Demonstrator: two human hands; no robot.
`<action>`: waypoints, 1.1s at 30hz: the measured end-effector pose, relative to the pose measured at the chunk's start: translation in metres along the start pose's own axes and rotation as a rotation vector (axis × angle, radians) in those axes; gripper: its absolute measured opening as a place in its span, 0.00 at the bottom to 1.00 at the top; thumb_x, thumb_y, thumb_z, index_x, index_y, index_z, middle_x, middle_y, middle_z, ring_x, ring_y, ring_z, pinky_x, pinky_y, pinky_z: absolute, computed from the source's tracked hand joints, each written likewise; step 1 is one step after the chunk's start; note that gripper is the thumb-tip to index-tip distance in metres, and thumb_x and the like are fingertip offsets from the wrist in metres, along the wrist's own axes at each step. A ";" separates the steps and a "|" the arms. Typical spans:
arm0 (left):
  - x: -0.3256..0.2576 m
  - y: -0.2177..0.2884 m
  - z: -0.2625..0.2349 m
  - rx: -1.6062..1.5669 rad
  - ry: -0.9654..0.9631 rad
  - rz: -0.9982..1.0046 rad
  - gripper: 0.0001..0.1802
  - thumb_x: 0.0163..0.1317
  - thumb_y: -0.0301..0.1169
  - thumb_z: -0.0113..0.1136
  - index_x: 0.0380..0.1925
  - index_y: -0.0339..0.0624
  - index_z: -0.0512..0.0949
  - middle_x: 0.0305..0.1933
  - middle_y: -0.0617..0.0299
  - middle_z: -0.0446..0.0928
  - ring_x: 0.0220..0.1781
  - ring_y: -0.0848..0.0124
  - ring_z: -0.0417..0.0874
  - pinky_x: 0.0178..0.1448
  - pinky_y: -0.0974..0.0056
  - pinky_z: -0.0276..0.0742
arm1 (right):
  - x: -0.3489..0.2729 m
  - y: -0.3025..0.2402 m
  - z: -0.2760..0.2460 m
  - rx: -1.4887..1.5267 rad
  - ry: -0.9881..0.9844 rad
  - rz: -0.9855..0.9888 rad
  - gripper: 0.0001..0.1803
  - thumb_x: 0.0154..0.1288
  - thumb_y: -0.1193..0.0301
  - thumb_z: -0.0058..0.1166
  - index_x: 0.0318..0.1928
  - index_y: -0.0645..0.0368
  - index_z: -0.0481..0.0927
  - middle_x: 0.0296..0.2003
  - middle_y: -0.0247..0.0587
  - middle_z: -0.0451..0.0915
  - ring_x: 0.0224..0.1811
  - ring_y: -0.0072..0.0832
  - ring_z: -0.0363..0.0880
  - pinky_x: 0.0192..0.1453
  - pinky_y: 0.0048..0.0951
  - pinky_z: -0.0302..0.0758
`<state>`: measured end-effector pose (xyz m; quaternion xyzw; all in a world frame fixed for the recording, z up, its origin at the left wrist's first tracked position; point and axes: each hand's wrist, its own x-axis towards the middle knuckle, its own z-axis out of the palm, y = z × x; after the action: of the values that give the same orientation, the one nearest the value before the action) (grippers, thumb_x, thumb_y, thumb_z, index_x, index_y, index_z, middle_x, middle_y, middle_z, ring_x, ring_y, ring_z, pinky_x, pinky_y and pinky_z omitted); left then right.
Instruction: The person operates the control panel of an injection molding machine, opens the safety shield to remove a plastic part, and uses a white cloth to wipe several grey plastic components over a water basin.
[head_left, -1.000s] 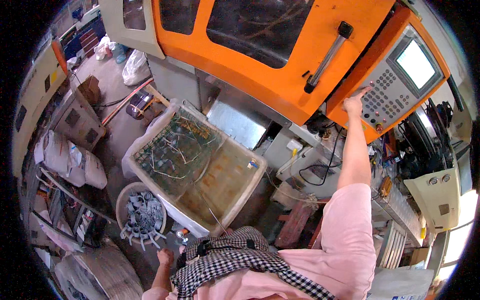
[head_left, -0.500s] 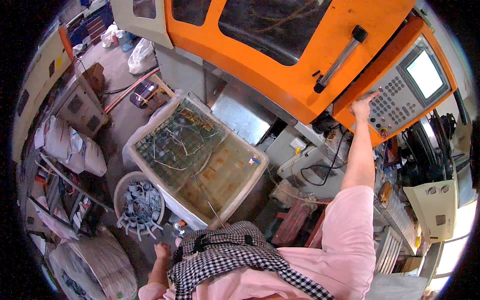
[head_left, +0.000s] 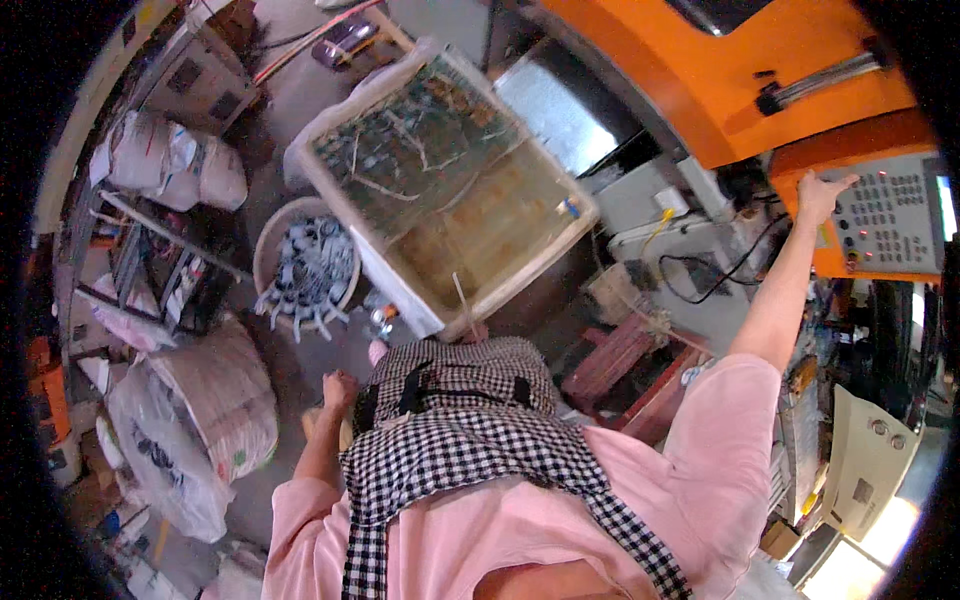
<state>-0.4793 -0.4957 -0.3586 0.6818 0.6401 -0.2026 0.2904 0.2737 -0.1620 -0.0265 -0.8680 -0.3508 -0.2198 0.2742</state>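
Keypad (head_left: 880, 205) just beside right hand (head_left: 820, 195), index and thumb apart; left hand (head_left: 340, 390) down near checkered apron (head_left: 470, 440), honestly can't tell if fingers together or apart.

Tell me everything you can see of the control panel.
The control panel has a flat grey face, its material unclear, set in an orange housing. Dark round buttons stand in blocks of rows, with a few small red spots among them. At its right a bright, apparently lit screen shows only in part, near the view's dark rim. The panel sits at the view's right, below an orange door. The right hand points a finger at its left side; contact is unclear.
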 end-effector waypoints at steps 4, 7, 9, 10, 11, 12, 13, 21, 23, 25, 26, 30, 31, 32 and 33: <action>-0.008 0.000 -0.016 -0.341 0.091 -0.211 0.08 0.49 0.33 0.53 0.27 0.50 0.81 0.37 0.55 0.77 0.39 0.54 0.75 0.51 0.47 0.64 | -0.112 0.051 0.091 0.227 0.013 -0.044 0.23 0.55 0.67 0.47 0.51 0.62 0.62 0.29 0.57 0.78 0.34 0.49 0.77 0.40 0.45 0.72; -0.042 -0.020 0.026 -0.340 0.059 -0.444 0.13 0.50 0.38 0.55 0.31 0.45 0.80 0.36 0.51 0.77 0.41 0.51 0.74 0.53 0.53 0.64 | -0.283 0.054 0.167 0.161 -0.604 -0.138 0.12 0.54 0.69 0.47 0.36 0.62 0.75 0.32 0.52 0.78 0.38 0.46 0.77 0.44 0.40 0.72; -0.051 -0.047 0.051 -0.350 0.139 -0.326 0.14 0.47 0.39 0.59 0.28 0.40 0.79 0.36 0.49 0.76 0.42 0.51 0.73 0.50 0.52 0.65 | -0.408 0.084 0.207 0.327 -0.985 -0.071 0.10 0.50 0.70 0.52 0.34 0.60 0.77 0.33 0.49 0.79 0.38 0.44 0.77 0.44 0.37 0.72; -0.043 -0.043 0.039 -0.410 0.140 -0.216 0.13 0.47 0.38 0.60 0.28 0.39 0.78 0.35 0.49 0.76 0.42 0.51 0.73 0.49 0.52 0.66 | -0.467 0.102 0.221 0.426 -1.107 0.002 0.12 0.48 0.70 0.55 0.35 0.61 0.77 0.33 0.48 0.79 0.39 0.42 0.77 0.45 0.36 0.72; -0.040 -0.033 0.027 -0.568 0.047 -0.308 0.11 0.49 0.35 0.60 0.29 0.40 0.77 0.34 0.50 0.76 0.42 0.51 0.73 0.50 0.53 0.66 | -0.512 0.098 0.217 0.324 -1.261 -0.029 0.14 0.47 0.68 0.57 0.35 0.61 0.77 0.35 0.48 0.79 0.40 0.41 0.77 0.46 0.36 0.72; -0.029 -0.019 0.001 -0.488 0.002 -0.307 0.11 0.51 0.35 0.59 0.29 0.39 0.76 0.35 0.50 0.76 0.42 0.50 0.73 0.51 0.54 0.65 | -0.562 0.116 0.232 0.217 -1.364 -0.012 0.17 0.46 0.66 0.59 0.38 0.61 0.77 0.37 0.50 0.79 0.42 0.42 0.76 0.48 0.36 0.71; -0.047 -0.020 0.012 -0.471 0.177 -0.176 0.10 0.52 0.35 0.59 0.28 0.39 0.76 0.35 0.50 0.76 0.43 0.51 0.72 0.51 0.54 0.66 | -0.586 0.085 0.213 0.132 -1.603 0.128 0.22 0.47 0.63 0.58 0.42 0.61 0.76 0.41 0.51 0.77 0.45 0.44 0.75 0.51 0.37 0.70; -0.031 -0.051 0.018 -0.326 0.058 -0.146 0.10 0.51 0.32 0.62 0.33 0.42 0.76 0.36 0.51 0.73 0.35 0.56 0.74 0.40 0.57 0.72 | -0.797 0.099 0.274 -0.030 -1.731 0.053 0.42 0.49 0.48 0.55 0.57 0.66 0.62 0.49 0.62 0.71 0.53 0.52 0.69 0.55 0.42 0.67; -0.018 -0.035 0.009 -0.374 0.045 -0.283 0.11 0.52 0.33 0.61 0.34 0.41 0.76 0.37 0.50 0.73 0.34 0.57 0.75 0.39 0.58 0.72 | -0.833 0.107 0.297 0.008 -1.680 0.005 0.40 0.51 0.48 0.54 0.56 0.65 0.61 0.48 0.62 0.71 0.52 0.53 0.69 0.54 0.43 0.67; 0.021 -0.036 -0.006 -0.365 0.003 -0.302 0.12 0.52 0.35 0.61 0.34 0.41 0.76 0.37 0.50 0.73 0.33 0.57 0.75 0.39 0.58 0.72 | -0.865 0.134 0.339 0.097 -1.631 0.108 0.35 0.54 0.51 0.51 0.54 0.64 0.63 0.45 0.62 0.73 0.49 0.54 0.70 0.52 0.44 0.68; 0.011 -0.038 -0.003 -0.370 -0.028 -0.346 0.12 0.53 0.35 0.60 0.34 0.41 0.76 0.37 0.50 0.73 0.34 0.57 0.75 0.40 0.58 0.72 | -0.871 0.133 0.331 0.129 -1.581 -0.038 0.30 0.57 0.53 0.49 0.51 0.65 0.65 0.43 0.61 0.73 0.47 0.53 0.71 0.50 0.44 0.68; 0.019 -0.033 -0.026 -0.338 -0.136 -0.256 0.13 0.54 0.37 0.58 0.35 0.41 0.76 0.37 0.50 0.73 0.36 0.56 0.76 0.42 0.58 0.72 | -0.862 0.133 0.300 0.317 -1.292 -0.195 0.21 0.63 0.57 0.44 0.38 0.66 0.72 0.32 0.57 0.75 0.36 0.48 0.74 0.40 0.41 0.70; 0.025 -0.046 -0.019 -0.271 -0.055 -0.089 0.13 0.54 0.36 0.58 0.35 0.39 0.75 0.39 0.49 0.73 0.40 0.55 0.76 0.44 0.57 0.72 | -0.851 0.130 0.285 0.379 -1.301 -0.060 0.20 0.64 0.57 0.43 0.35 0.66 0.73 0.29 0.54 0.76 0.32 0.44 0.75 0.36 0.39 0.70; 0.018 -0.042 -0.021 -0.322 -0.064 -0.101 0.13 0.54 0.36 0.58 0.35 0.39 0.75 0.39 0.49 0.73 0.40 0.55 0.76 0.45 0.56 0.72 | -0.825 0.121 0.254 0.412 -1.501 0.197 0.21 0.65 0.57 0.43 0.33 0.66 0.73 0.24 0.49 0.75 0.26 0.39 0.74 0.30 0.36 0.70; 0.011 -0.032 -0.028 -0.379 -0.068 -0.130 0.13 0.54 0.36 0.58 0.35 0.39 0.75 0.40 0.49 0.74 0.41 0.54 0.76 0.45 0.56 0.72 | -0.797 0.117 0.218 0.460 -1.636 0.285 0.20 0.65 0.57 0.42 0.32 0.64 0.73 0.20 0.43 0.73 0.21 0.33 0.71 0.26 0.32 0.67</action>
<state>-0.5131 -0.4684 -0.3488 0.5649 0.6992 -0.1197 0.4215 -0.1236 -0.4846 -0.6863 -0.7121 -0.3616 0.5877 0.1293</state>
